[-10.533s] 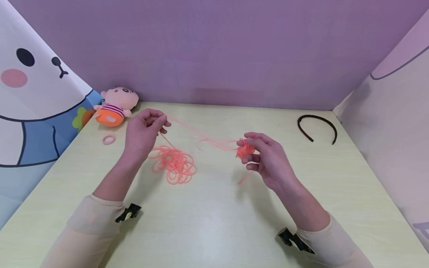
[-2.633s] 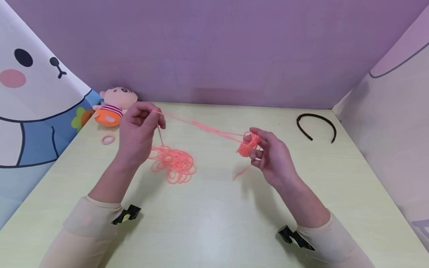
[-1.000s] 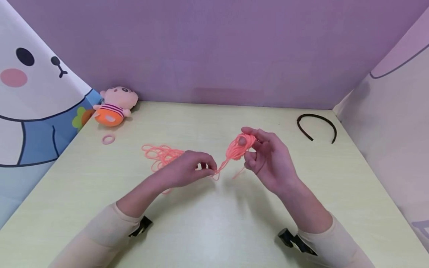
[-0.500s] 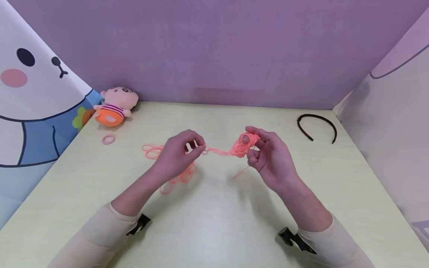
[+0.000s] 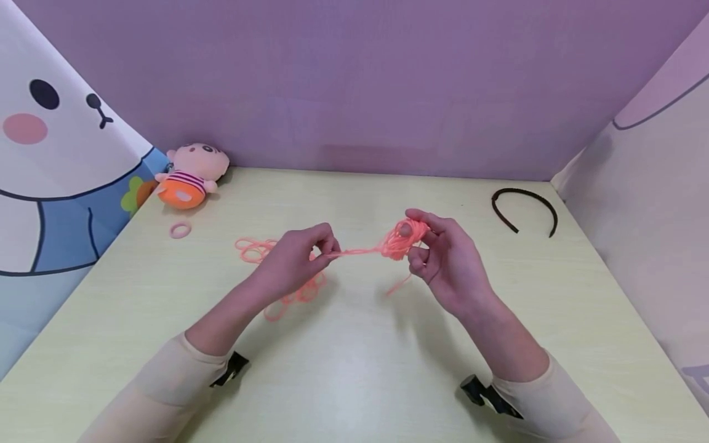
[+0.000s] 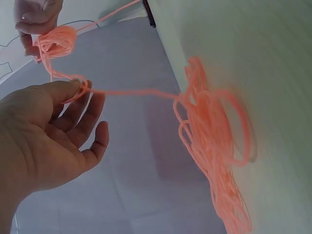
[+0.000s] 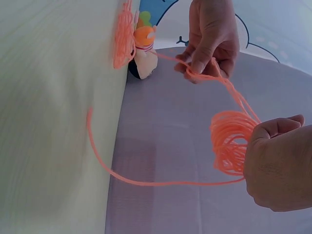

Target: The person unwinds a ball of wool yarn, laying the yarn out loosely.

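In the head view my right hand (image 5: 451, 264) holds a small wound bundle of coral-pink yarn (image 5: 400, 240), gripped by thumb and fingers. A loose tail of yarn hangs from it toward the table, plain in the right wrist view. My left hand (image 5: 293, 261), left of the bundle, pinches strands of the same yarn between thumb and fingertips. Those strands run level across to the bundle. From the left fingertips one strand leads down to a looped pile of yarn (image 6: 209, 126) on the table. The left hand and forearm partly cover that pile in the head view.
A plush doll (image 5: 191, 175) in orange shorts leans at the back left corner, with a pink ring (image 5: 180, 230) in front. A black headband (image 5: 523, 192) lies at the back right. A purple backdrop (image 5: 354, 92) rises behind the pale table (image 5: 354, 369).
My left hand has come from the far left, raised, to near the middle, dipped low, then lifted slightly. The bundle in my right hand looks fuller than at first.
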Demonstrator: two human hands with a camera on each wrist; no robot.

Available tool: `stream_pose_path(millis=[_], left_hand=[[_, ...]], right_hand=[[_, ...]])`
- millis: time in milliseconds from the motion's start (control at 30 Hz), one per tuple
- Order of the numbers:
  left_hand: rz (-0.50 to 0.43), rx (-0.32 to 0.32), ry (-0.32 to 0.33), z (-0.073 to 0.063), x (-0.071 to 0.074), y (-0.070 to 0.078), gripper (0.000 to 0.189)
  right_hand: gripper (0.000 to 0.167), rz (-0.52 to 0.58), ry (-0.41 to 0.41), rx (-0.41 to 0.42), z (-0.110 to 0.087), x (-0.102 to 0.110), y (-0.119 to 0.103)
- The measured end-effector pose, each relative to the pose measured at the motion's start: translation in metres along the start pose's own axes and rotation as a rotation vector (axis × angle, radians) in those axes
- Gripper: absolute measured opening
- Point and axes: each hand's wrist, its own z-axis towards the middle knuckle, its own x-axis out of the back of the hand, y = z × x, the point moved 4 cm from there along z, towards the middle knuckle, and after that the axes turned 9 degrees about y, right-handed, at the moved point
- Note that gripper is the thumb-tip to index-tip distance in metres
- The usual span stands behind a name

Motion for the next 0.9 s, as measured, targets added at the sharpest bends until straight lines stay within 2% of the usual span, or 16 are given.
stream_pose_path(millis=[100,200,233,367,433,500,600,733,800,900], left_hand=[[-0.003,0.021,-0.014,0.000,0.000,-0.001,0.036],[-0.028,-0.010,-0.035,0.000,0.003,0.000,0.037],[-0.044,-0.033,-0.069,0.000,0.003,0.000,0.036],[-0.108,-0.115,-0.282,-0.004,-0.001,0.002,0.030],[-0.133,-0.129,-0.329,-0.005,-0.006,0.004,0.026],[-0.149,-0.128,-0.292,-0.005,-0.010,0.007,0.022],[-0.171,-0.139,-0.160,-0.004,-0.017,0.012,0.013],[-0.187,-0.205,-0.028,-0.007,-0.020,0.020,0.017],[-0.196,-0.235,-0.002,-0.009,-0.019,0.024,0.021],[-0.207,-0.259,-0.036,-0.010,-0.021,0.029,0.025]], right_hand=[[0.028,-0.004,0.002,0.000,0.000,0.000,0.000],[0.028,-0.007,-0.004,0.003,0.000,0.000,-0.001],[0.028,-0.005,-0.008,0.002,0.000,0.000,-0.001],[0.026,-0.003,-0.016,-0.001,0.000,-0.001,-0.001],[0.026,-0.004,-0.018,-0.008,-0.001,-0.001,-0.001],[0.026,-0.012,-0.027,-0.017,-0.002,-0.002,0.000],[0.027,-0.033,-0.052,-0.036,-0.004,-0.005,0.002],[0.030,-0.071,-0.083,-0.048,-0.007,-0.008,0.004],[0.031,-0.085,-0.091,-0.048,-0.007,-0.010,0.004],[0.031,-0.093,-0.099,-0.052,-0.008,-0.011,0.005]])
